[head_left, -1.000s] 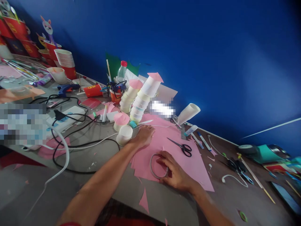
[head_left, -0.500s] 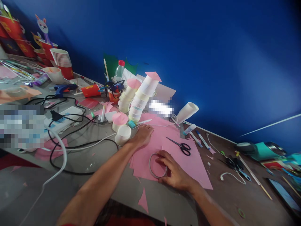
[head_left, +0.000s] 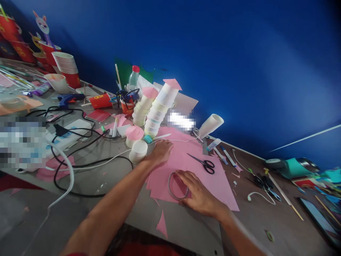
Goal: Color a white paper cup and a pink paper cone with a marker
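On the pink paper sheets [head_left: 191, 188], my right hand [head_left: 198, 193] curls its fingers and thumb round the edge of a grey ring [head_left: 171, 191], which looks like a roll of tape. Pink paper shows through the ring's middle. My left hand [head_left: 161, 151] lies flat on the sheets further back, fingers stretched out. Black-handled scissors [head_left: 208, 166] rest on the paper just beyond my right hand. Beside my left wrist stands an upturned white paper cup [head_left: 138, 152]. Behind it is a small cup with a pink top [head_left: 134, 133].
Two stacked-cup towers [head_left: 156, 117] with pink cone tops stand behind my left hand. A white tube [head_left: 211, 125] leans near the blue wall. Black cables [head_left: 80, 166] and a power strip [head_left: 70, 137] lie on the left. A phone [head_left: 319, 217] is at the far right.
The view has shifted slightly. The grey ring seems to lie a little flatter on the paper, still in my right hand. My left hand stays in place on the sheets.
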`<state>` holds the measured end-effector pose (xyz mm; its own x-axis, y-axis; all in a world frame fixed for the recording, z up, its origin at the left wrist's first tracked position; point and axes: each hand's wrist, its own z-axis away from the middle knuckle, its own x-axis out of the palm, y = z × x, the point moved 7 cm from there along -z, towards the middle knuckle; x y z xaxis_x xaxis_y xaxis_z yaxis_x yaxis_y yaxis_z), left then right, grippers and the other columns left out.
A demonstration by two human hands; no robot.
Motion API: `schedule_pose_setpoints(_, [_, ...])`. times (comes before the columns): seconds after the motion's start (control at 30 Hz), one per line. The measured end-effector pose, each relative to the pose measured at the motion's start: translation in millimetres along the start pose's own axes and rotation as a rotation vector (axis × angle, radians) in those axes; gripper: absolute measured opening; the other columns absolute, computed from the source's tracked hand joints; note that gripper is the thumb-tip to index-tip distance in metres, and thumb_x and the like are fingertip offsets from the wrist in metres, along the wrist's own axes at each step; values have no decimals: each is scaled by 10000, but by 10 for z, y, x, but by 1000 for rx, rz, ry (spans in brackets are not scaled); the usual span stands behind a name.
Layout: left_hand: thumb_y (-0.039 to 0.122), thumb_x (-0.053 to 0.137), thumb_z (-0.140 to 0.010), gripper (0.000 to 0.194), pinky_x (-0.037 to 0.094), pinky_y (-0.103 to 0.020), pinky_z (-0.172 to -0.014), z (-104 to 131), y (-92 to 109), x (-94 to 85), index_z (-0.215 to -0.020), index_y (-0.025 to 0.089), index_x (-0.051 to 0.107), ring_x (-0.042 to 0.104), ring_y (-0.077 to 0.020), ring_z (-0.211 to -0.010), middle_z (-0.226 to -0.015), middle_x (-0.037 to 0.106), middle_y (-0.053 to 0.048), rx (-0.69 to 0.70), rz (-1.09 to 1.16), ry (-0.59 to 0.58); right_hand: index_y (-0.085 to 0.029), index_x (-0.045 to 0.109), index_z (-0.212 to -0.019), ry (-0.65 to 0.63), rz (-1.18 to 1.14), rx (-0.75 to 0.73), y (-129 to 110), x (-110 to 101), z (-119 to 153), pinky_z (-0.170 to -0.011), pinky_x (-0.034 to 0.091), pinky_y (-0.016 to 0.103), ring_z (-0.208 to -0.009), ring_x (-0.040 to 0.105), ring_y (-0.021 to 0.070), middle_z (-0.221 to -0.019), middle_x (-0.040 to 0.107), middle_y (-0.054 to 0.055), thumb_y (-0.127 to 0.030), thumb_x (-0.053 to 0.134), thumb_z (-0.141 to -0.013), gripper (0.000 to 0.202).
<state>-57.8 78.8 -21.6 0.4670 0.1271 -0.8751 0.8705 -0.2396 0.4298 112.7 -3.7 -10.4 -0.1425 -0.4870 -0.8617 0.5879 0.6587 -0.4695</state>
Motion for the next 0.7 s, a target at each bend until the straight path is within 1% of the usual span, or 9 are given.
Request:
schedule_pose_setpoints(0.13, [98, 566, -840, 203, 435, -404, -1004, 17, 30, -28, -1021, 154, 640, 591, -252, -1111, -1114, 690, -104, 1, -8, 4, -195, 499, -1424, -4, -2, -38, -119, -76, -35, -1194, 302, 489, -1378, 405, 325, -1477, 484, 125, -195, 748, -710, 756])
schedule_pose_setpoints(0.23, [86, 551, -847, 212, 424, -399, -1015, 34, 50, -52, -1036, 133, 634, 584, -252, -1124, -1127, 687, -110, 5, -11, 12, -188, 532, -1388, 12, -43, -31, -132, -86, -29, -1176, 335, 466, -1355, 421, 318, -1440, 500, 128, -191, 761, -697, 728])
schedule_pose_setpoints(0.43, [123, 571, -840, 209, 438, -417, -1020, 11, 12, -17, -1036, 168, 629, 594, -249, -1122, -1140, 685, -91, -8, -21, 3, -216, 529, -1379, 21, -71, -44, -98, -53, -17, -1159, 352, 484, -1352, 421, 319, -1429, 493, 122, -227, 763, -706, 713])
schedule_pose_setpoints(0.7, [122, 560, -828, 209, 442, -416, -1034, -5, -21, 22, -1002, 202, 643, 599, -237, -1134, -1121, 695, -76, -5, -18, 12, -195, 519, -1386, -1, -68, -34, -94, -54, -25, -1171, 339, 479, -1369, 396, 313, -1446, 477, 128, -238, 763, -707, 723])
